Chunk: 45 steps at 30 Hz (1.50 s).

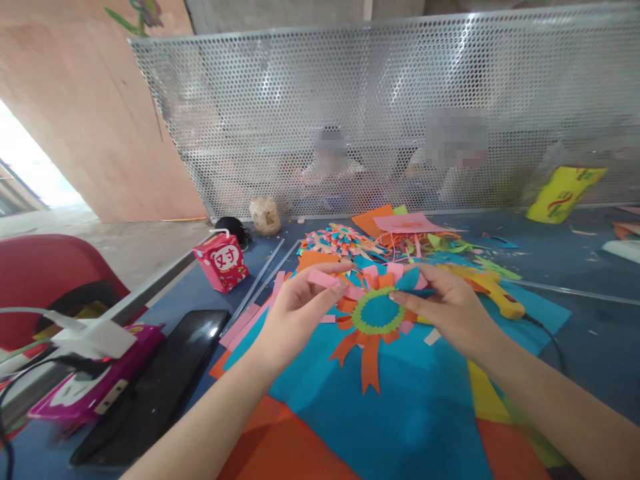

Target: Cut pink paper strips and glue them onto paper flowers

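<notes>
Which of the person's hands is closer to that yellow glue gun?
The right hand. It sits just in front of the yellow glue gun, almost touching it, while the left hand is across the paper flower.

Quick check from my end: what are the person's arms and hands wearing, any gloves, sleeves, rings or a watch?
Nothing that shows. The left hand and right hand are bare, with no gloves and no rings visible. Both forearms are uncovered as far as the bottom edge of the picture, with no sleeve, watch or bracelet in view. Fingernails look short and unpainted.

Paper rosette (374, 313): blue centre, green scalloped ring, orange and pink strips; juice carton (221, 262) red; glue gun (493, 288) yellow.
</notes>
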Available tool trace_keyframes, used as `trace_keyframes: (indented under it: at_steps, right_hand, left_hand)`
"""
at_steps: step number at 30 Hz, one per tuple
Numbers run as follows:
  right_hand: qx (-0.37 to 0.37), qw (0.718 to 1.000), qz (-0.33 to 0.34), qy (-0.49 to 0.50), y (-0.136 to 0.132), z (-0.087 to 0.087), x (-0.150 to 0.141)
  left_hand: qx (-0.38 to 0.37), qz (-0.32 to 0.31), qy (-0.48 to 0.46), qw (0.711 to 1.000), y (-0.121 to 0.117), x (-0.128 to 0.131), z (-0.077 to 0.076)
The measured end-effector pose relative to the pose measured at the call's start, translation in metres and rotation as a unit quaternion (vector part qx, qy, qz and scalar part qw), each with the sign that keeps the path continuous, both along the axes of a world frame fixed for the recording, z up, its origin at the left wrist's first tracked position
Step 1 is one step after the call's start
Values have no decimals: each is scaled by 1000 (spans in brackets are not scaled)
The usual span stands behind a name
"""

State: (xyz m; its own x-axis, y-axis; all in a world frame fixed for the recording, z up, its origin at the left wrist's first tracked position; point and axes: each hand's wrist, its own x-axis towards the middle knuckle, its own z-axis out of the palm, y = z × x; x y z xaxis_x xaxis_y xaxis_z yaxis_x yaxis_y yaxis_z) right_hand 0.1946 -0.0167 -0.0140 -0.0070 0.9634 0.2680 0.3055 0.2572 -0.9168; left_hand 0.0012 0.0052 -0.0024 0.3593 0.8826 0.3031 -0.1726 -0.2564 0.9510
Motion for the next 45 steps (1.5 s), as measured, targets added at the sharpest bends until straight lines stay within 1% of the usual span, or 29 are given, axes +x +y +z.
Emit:
trace_keyframes:
  at_steps: [8, 13, 18, 20, 21, 22, 23, 24, 25, 27, 28, 29, 30, 31, 33, 35, 37, 40, 45]
  right_hand:
    - [-3, 1000, 3, 6, 0, 0, 0]
    - [5, 1000, 6, 17, -1, 1, -1]
    - [18, 1000, 3, -5, 0, 0, -1]
    - [36, 999, -4, -24, 0, -2, -1]
    - [63, 997, -17, -37, -1, -3, -1]
    - [104, 992, -34, -56, -1, -3, -1]
    - [164, 982, -52, -82, -2, -4, 0]
    - [238, 962, -62, -116, -4, -4, 1]
    - [320, 932, -63, -158, -5, -3, 3]
    - [472, 846, -37, -245, -9, 0, 6]
    - [525, 802, -17, -285, -12, 2, 7]
    - [563, 762, -5, -320, -14, 4, 8]
    - [588, 729, 0, -351, -16, 6, 8]
    - [606, 702, -2, -375, -17, 7, 8]
    - [631, 660, -14, -406, -19, 9, 6]
    - [644, 635, -23, -425, -18, 9, 4]
    - [643, 624, -19, -445, -17, 8, 2]
    - [644, 604, -4, -470, -16, 7, 1]
    - [639, 579, 3, -507, -16, 6, 0]
  left_hand:
    - [-11, 15, 22, 1000, 1, 1, 1]
    - [-11, 36, 35, 999, 1, 2, 2]
    - [0, 28, 57, 998, 1, 1, 1]
    - [-5, 30, 58, 998, 2, 1, 0]
    - [-9, 32, 55, 998, 2, 1, 0]
    - [-15, 33, 51, 998, 2, 0, -1]
    - [-21, 32, 47, 998, 3, 0, -1]
    - [-30, 29, 42, 998, 3, -1, -2]
    - [-42, 23, 39, 998, 3, -1, -2]
    - [-80, 1, 32, 996, 3, -2, -2]
    - [-100, -17, 26, 995, 3, -2, -2]
    - [-117, -37, 19, 992, 2, -1, -2]
    - [-129, -61, 11, 990, 1, -1, -2]
    - [-138, -84, 2, 987, 0, 0, -1]
    - [-148, -110, -17, 983, -3, 0, 0]
    - [-154, -115, -37, 981, -5, 1, 0]
    - [-148, -110, -55, 981, -6, 0, -1]
    - [-133, -81, -57, 986, -6, 0, -2]
    - [-136, -35, -31, 990, -5, 2, -4]
